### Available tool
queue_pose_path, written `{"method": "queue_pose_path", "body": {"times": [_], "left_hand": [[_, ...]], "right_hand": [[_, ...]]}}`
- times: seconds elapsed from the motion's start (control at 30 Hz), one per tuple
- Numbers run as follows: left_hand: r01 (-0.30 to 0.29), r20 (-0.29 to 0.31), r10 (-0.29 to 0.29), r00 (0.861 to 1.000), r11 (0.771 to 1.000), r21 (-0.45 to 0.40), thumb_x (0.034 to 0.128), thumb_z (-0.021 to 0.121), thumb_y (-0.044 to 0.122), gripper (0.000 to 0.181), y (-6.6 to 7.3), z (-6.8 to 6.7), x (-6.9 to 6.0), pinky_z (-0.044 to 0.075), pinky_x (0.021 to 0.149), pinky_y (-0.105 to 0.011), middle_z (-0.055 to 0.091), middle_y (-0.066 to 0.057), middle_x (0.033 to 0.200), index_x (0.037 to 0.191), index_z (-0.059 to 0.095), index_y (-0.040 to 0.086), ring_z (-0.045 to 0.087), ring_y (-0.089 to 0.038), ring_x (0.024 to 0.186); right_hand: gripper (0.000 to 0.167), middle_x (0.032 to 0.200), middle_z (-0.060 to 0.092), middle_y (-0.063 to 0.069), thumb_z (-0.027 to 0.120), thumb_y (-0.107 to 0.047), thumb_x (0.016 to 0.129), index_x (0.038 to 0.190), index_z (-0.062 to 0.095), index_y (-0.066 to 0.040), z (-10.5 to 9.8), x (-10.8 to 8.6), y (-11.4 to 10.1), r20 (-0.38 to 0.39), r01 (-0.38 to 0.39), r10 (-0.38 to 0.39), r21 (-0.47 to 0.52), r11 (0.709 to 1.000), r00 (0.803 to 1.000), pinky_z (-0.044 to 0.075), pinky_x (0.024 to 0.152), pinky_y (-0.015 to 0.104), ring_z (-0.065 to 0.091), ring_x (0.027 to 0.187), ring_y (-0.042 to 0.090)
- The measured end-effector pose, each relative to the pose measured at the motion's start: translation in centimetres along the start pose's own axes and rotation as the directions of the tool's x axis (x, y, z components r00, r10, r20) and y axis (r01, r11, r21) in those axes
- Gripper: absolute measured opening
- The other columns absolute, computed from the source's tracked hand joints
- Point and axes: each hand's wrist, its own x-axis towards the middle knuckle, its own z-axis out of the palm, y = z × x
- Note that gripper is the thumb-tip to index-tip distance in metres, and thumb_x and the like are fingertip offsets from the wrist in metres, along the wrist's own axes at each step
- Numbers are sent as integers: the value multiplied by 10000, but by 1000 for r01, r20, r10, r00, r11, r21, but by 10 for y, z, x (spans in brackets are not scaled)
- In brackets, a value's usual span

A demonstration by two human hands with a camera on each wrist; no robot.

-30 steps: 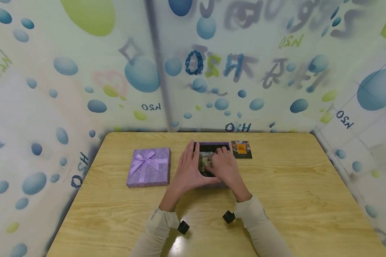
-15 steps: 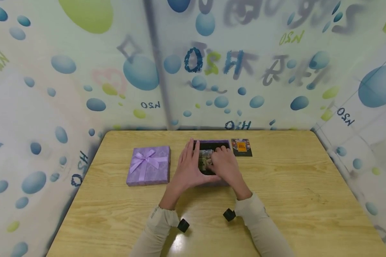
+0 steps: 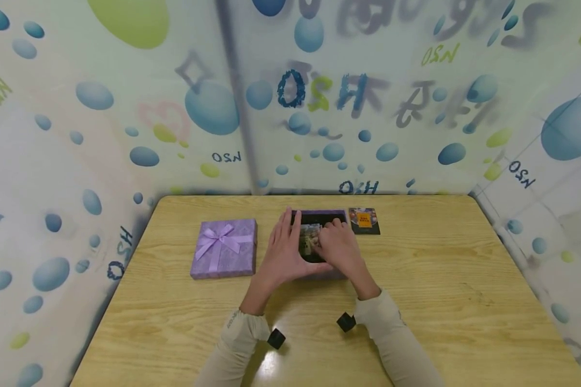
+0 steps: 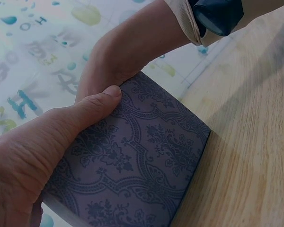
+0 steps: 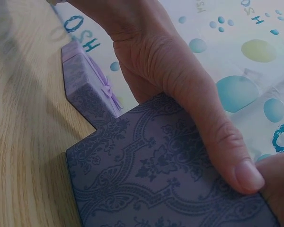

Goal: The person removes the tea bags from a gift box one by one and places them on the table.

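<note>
At the left, a purple lid (image 3: 239, 263) with a ribbon bow rests on the table (image 3: 445, 301), apart from the open purple box (image 4: 146, 142). The left hand (image 3: 285, 255) spreads wide about the box's near left corner, fingers along the left side, thumb against the near wall, seemingly to steady it. Inside lies a printed item (image 3: 308, 240); the step looks like seating it or working it loose, and the next move calls for a steady box and light fingertip control. The right hand (image 3: 339, 244) reaches in, fingers bent; its fingertips are hidden, so I cannot tell whether it pinches or presses. Farther right lies a small card (image 3: 369, 229).
</note>
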Motion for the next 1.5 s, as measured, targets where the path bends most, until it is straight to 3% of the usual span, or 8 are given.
{"method": "queue_pose_path", "body": {"times": [0.2, 0.5, 0.87, 1.03, 1.13, 1.3, 1.37, 1.5], "left_hand": [[-1, -9, 1, 1000, 1000, 15, 679, 756, 860, 1476, 0, 0, 1, 122, 1277, -562, -143, -67, 1750, 1682, -88, 180, -84, -263, 1618], [-10, -24, 10, 1000, 1000, 2, 671, 770, 852, 1474, -1, 1, 2, 124, 1274, -570, -131, -74, 1753, 1695, -5, 128, -64, -280, 1620], [-6, -3, 6, 1000, 1000, 0, 673, 740, 879, 1479, 1, 0, 3, 99, 1281, -556, -170, -50, 1745, 1675, -104, 192, -103, -249, 1616], [-11, 6, 11, 1000, 1000, -10, 678, 723, 891, 1474, 2, -1, 4, 88, 1282, -557, -207, -33, 1733, 1669, -120, 197, -134, -236, 1610], [-7, 8, 7, 1000, 1000, -17, 677, 733, 882, 1480, 2, -1, 3, 85, 1281, -561, -209, -37, 1732, 1676, -100, 177, -132, -246, 1610], [4, 9, -4, 1000, 1000, -23, 676, 744, 873, 1479, 1, 1, 2, 87, 1281, -561, -203, -43, 1734, 1689, -58, 154, -116, -265, 1612], [7, 9, -7, 1000, 1000, -24, 676, 740, 877, 1478, 0, 1, 1, 90, 1280, -562, -206, -39, 1733, 1690, -54, 152, -114, -266, 1612], [9, 8, -9, 1000, 1000, -27, 675, 734, 883, 1480, 0, 2, 0, 93, 1278, -571, -202, -37, 1735, 1688, -62, 156, -102, -274, 1614]], "right_hand": [[367, 875, 677, 71, 722, -252, 994, 651, 655, -140, 1, 0, -1, -30, -16, 17, 29, 999, 999, 485, 822, 430, 588, 908, 296], [398, 800, 644, 48, 705, -264, 1003, 627, 626, -159, 1, 1, 0, -21, -14, 15, 32, 999, 1000, 479, 809, 413, 581, 855, 276], [436, 815, 655, 84, 655, -204, 1018, 589, 585, -164, -5, -3, 3, -83, 32, -22, 124, 992, 996, 505, 825, 456, 606, 860, 317], [419, 975, 700, 121, 653, -158, 1004, 587, 606, -161, -10, -6, 7, -109, 59, -27, 307, 950, 994, 481, 942, 494, 598, 1003, 340], [359, 958, 681, 104, 647, -131, 999, 640, 656, -144, -15, -7, 9, -121, 90, -46, 392, 916, 992, 438, 980, 504, 577, 1025, 323], [259, 898, 672, 77, 655, -90, 986, 736, 725, -99, -26, -10, 11, -165, 145, -75, 467, 872, 983, 374, 1045, 564, 574, 1016, 315], [255, 919, 683, 83, 652, -86, 987, 745, 731, -88, -29, -10, 12, -164, 143, -70, 492, 859, 984, 317, 1136, 612, 584, 1051, 323], [240, 969, 675, 103, 650, -106, 999, 770, 720, -85, -34, -12, 18, -140, 101, -31, 529, 842, 990, 299, 1150, 623, 571, 1076, 338]]}}
